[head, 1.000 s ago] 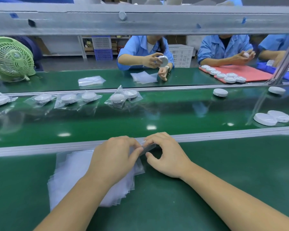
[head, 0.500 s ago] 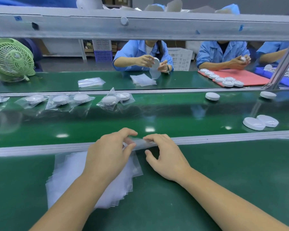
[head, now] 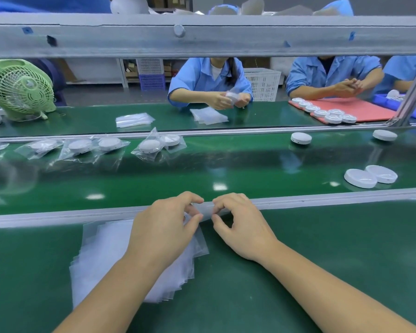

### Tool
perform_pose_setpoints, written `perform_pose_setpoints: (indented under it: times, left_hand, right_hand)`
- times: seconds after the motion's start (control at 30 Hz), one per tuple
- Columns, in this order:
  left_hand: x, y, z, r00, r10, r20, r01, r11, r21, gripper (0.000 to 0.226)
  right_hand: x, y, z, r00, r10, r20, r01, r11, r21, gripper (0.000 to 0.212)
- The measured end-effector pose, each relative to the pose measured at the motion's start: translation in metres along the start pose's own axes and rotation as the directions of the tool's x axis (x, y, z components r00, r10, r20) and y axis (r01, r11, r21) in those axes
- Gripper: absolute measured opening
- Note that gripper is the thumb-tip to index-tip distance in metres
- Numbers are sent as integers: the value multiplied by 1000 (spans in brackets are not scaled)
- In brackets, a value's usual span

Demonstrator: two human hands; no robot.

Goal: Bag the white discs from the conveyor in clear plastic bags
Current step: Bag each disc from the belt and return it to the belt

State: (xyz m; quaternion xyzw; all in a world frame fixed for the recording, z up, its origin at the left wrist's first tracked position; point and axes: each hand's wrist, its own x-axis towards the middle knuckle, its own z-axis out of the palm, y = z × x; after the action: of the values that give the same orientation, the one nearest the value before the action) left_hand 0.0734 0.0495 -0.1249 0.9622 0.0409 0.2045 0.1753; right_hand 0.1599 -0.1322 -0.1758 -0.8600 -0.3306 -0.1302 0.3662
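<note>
**Both hands pinch one clear bag at the rail**

The bag [head: 207,211] is hard to make out. It is a thin clear film lying over the rail [head: 346,195], and its lower part is lost behind the left hand [head: 163,227]. That hand pinches the bag's edge between thumb and forefinger. The right hand [head: 240,224], fingers curled, pinches the same edge just beside it.

The stack [head: 101,255] of spare bags lies on the near side of the rail, partly covered by the left hand and forearm. Just beyond the rail, to the right, two bare discs [head: 360,178] lie side by side on the belt [head: 202,171], and two more lie farther beyond it. Bagged discs [head: 151,145] lie well beyond the rail to the left.

A grey beam [head: 226,37] high above the rail cuts off the heads of the workers [head: 209,85] on its far side, whose hands are blurred. A green fan [head: 22,88] stands far beyond the rail at the left.
</note>
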Motion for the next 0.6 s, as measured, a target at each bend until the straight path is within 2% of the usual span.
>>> perform_pose_setpoints:
  times: [0.13,0.3,0.47,0.53,0.6]
  left_hand:
    - [-1,-2,4,1000,14,-4,-13,999,51,22]
    - [-2,0,3,1000,10,-1,-10,993,121,14]
    - [-3,4,2,1000,2,18,-5,987,161,10]
    - [-3,3,3,997,16,77,-27,989,144,12]
    - [-5,5,6,973,39,227,-51,997,50,25]
  right_hand:
    - [3,5,1,998,58,4,-58,998,37,18]
    - [4,11,1,992,125,1,-125,988,91,3]
    - [4,10,-1,989,147,-8,-144,978,149,7]
    - [4,8,-3,987,160,-2,-156,969,190,20]
    - [4,7,-6,975,221,-27,-203,933,299,27]
